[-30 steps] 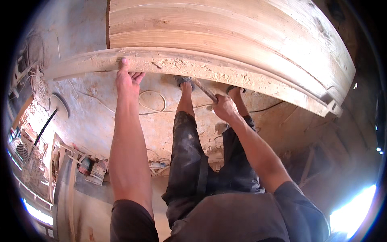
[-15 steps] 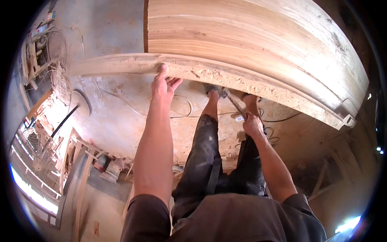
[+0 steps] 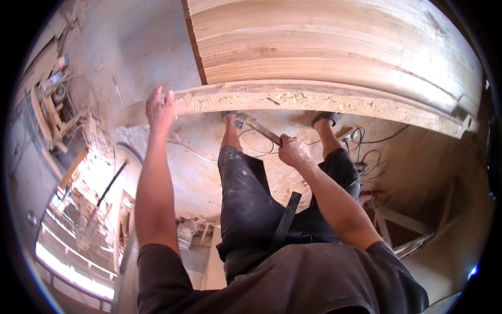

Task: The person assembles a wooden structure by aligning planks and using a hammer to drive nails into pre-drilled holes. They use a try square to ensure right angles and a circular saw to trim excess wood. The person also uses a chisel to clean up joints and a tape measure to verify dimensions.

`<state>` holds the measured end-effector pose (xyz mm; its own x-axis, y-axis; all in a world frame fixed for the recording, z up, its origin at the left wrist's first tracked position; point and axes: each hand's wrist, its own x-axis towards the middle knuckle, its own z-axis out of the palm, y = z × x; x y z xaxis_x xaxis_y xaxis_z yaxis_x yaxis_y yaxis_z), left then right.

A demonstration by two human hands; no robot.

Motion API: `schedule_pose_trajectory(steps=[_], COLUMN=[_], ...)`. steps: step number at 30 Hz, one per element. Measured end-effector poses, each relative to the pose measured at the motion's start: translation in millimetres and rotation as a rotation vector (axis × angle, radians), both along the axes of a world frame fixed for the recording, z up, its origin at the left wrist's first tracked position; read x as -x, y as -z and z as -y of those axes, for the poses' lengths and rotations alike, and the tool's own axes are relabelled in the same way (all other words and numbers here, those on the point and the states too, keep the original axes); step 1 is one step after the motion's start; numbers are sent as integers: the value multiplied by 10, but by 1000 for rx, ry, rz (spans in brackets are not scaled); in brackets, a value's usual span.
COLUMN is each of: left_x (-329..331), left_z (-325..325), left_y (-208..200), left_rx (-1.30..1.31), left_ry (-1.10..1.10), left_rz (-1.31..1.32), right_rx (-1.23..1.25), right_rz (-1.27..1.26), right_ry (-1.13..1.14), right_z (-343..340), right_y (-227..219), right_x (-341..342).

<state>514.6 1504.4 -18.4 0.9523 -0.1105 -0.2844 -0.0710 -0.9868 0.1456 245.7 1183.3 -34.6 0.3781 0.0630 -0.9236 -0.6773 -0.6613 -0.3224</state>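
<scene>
A long pale wooden rail (image 3: 230, 99) runs along the near edge of a wide panel of joined wooden boards (image 3: 314, 42). Its near face is rough, with chipped patches. My left hand (image 3: 160, 107) grips the rail toward its left end, thumb and fingers over the upper edge. A hammer (image 3: 264, 131) is in my right hand (image 3: 294, 150), fingers wrapped round its wooden handle. The hammer's head points up and left, just below the rail and apart from it, over my left foot.
A pedestal fan (image 3: 86, 235) stands at the left, its base on the dusty floor. Cables (image 3: 368, 152) lie in loops near my right foot. Wood scraps and frames (image 3: 52, 118) are piled far left. More wooden framing (image 3: 413, 220) sits in shadow at right.
My left hand has slid left along the rail toward its end. My right hand has moved left and slightly up with the hammer. The whole view has shifted and turned.
</scene>
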Motion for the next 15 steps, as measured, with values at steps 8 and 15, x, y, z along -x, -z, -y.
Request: schedule_pose_trajectory(steps=[8, 15], left_x=[-753, -526], left_z=[-294, -107], left_y=[462, 277], left_rx=[-57, -51], left_ry=[187, 146], left_rz=[-541, -506], right_rx=[9, 81], right_rz=[-124, -134], right_ry=[343, 528], right_z=[-1579, -1869], right_y=[796, 597], right_x=[-150, -323])
